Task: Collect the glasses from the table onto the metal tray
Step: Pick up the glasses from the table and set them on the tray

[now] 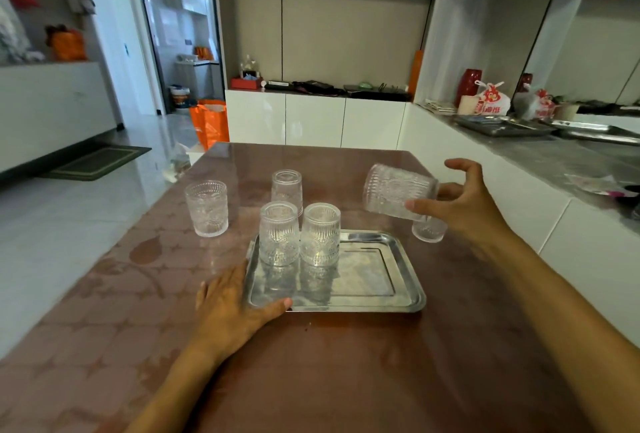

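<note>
A rectangular metal tray (363, 280) lies on the brown table (311, 363). Two ribbed clear glasses stand upside down on its far left part, one (278, 233) beside the other (320, 234). My right hand (460, 202) holds a third glass (396, 190) tilted on its side in the air, above and right of the tray. Behind my right hand a glass (429, 229) stands on the table, partly hidden. Two more glasses stand on the table: one (206, 208) at the left, one (286, 187) behind the tray. My left hand (232, 308) rests flat against the tray's near left corner.
A grey counter (554, 155) runs along the right with metal trays (502, 126) and bags on it. White cabinets (311, 117) stand beyond the table's far edge. An orange bag (209, 123) sits on the floor at the far left.
</note>
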A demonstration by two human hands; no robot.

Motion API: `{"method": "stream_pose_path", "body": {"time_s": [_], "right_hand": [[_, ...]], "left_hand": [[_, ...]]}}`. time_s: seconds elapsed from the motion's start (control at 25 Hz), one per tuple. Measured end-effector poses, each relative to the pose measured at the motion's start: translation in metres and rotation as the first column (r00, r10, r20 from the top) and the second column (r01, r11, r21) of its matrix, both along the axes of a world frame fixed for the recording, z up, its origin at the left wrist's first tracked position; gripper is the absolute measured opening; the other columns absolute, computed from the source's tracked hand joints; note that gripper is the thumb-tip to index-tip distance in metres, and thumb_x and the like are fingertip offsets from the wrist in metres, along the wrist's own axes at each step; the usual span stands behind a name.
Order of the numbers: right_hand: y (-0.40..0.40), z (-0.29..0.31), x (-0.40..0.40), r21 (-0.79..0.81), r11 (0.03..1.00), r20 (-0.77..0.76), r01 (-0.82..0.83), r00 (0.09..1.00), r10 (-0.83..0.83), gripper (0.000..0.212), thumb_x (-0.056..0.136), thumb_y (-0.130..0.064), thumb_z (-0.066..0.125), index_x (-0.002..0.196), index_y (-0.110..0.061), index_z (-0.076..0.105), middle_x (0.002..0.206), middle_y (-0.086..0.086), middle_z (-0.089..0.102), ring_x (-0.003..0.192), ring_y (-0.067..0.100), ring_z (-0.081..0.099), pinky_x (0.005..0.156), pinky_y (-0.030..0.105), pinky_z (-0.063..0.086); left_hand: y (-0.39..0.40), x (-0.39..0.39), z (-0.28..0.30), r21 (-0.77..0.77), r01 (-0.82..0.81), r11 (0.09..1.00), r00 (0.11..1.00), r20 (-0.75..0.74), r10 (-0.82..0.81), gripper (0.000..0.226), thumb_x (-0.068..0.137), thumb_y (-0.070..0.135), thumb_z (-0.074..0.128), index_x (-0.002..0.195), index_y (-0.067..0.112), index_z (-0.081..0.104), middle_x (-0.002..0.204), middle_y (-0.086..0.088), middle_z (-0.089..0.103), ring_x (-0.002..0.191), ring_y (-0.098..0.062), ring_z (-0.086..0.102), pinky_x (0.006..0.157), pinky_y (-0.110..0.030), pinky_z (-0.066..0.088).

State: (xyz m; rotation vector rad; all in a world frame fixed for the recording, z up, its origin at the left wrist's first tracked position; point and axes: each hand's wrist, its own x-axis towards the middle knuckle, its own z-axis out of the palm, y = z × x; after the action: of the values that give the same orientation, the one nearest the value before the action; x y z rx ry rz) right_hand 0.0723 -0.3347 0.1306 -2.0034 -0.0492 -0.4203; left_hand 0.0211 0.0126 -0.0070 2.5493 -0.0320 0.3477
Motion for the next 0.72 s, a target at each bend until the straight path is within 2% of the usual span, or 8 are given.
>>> {"method": "stream_pose_path", "body": {"time_s": [0.16,0.28,0.32,0.44,0.52,0.6,0.72], "right_hand": [[0.025,0.000,0.023,0.057,0.998,0.029,0.036,0.999,-0.038,0.085,0.065,-0.021,0.091,0.129,-0.024,0.035,0.101,0.003,0.065,0.083,0.013,0.064,0.053,0.014,0.053],[0.041,-0.017,0.035,-0.018,1.000,0.033,0.023,0.999,-0.022,0.080,0.061,-0.023,0.093,0.121,-0.026,0.040,0.108,0.009,0.065,0.091,0.023,0.065,0.071,0.038,0.059],[0.046,-0.025,0.037,-0.066,0.998,0.028,0.016,1.000,-0.014,0.077,0.060,-0.026,0.093,0.118,-0.028,0.043,0.108,0.007,0.065,0.090,0.023,0.065,0.072,0.040,0.058],[0.058,-0.048,0.042,-0.173,0.985,-0.006,-0.023,1.000,0.023,0.070,0.058,-0.039,0.089,0.112,-0.037,0.045,0.106,-0.003,0.063,0.083,0.014,0.063,0.061,0.030,0.053],[0.065,-0.058,0.044,-0.219,0.974,-0.023,-0.051,0.999,0.047,0.069,0.057,-0.044,0.087,0.110,-0.042,0.043,0.108,-0.008,0.061,0.083,0.009,0.062,0.060,0.026,0.051],[0.067,-0.066,0.045,-0.262,0.963,-0.034,-0.059,0.998,0.052,0.066,0.059,-0.044,0.086,0.110,-0.043,0.043,0.110,-0.010,0.059,0.085,0.006,0.060,0.063,0.027,0.053],[0.062,-0.076,0.043,-0.237,0.968,-0.073,-0.076,0.996,0.061,0.062,0.061,-0.038,0.086,0.108,-0.042,0.045,0.112,-0.004,0.061,0.086,0.011,0.063,0.069,0.037,0.060]], "left_hand": [[0.001,0.001,-0.001,0.000,-0.019,1.000,1.000,-0.014,0.019,0.121,0.050,0.104,0.030,0.150,0.035,0.035,0.144,0.006,0.058,0.133,-0.020,0.053,0.114,-0.054,0.034],[0.002,0.002,-0.004,0.003,-0.024,1.000,1.000,-0.021,0.024,0.123,0.050,0.104,0.029,0.150,0.034,0.035,0.144,0.005,0.058,0.134,-0.020,0.052,0.115,-0.054,0.034],[0.003,0.002,-0.004,0.002,-0.025,1.000,0.999,-0.024,0.025,0.123,0.050,0.104,0.029,0.150,0.033,0.035,0.145,0.005,0.057,0.134,-0.020,0.052,0.115,-0.053,0.034],[0.003,0.002,-0.005,-0.014,-0.019,1.000,1.000,-0.023,0.019,0.120,0.051,0.103,0.033,0.149,0.035,0.035,0.143,0.007,0.058,0.133,-0.018,0.053,0.115,-0.052,0.034],[0.003,0.002,-0.004,-0.024,-0.013,1.000,1.000,-0.005,0.013,0.117,0.052,0.102,0.036,0.149,0.037,0.035,0.140,0.008,0.059,0.131,-0.017,0.054,0.115,-0.052,0.034],[0.003,0.002,-0.004,-0.016,-0.014,1.000,1.000,-0.006,0.014,0.117,0.052,0.102,0.037,0.149,0.037,0.034,0.140,0.009,0.059,0.131,-0.017,0.054,0.115,-0.052,0.034],[0.003,0.002,-0.003,-0.004,-0.012,1.000,1.000,-0.029,0.012,0.119,0.052,0.102,0.036,0.151,0.036,0.032,0.144,0.009,0.057,0.133,-0.016,0.052,0.116,-0.051,0.033]]}}
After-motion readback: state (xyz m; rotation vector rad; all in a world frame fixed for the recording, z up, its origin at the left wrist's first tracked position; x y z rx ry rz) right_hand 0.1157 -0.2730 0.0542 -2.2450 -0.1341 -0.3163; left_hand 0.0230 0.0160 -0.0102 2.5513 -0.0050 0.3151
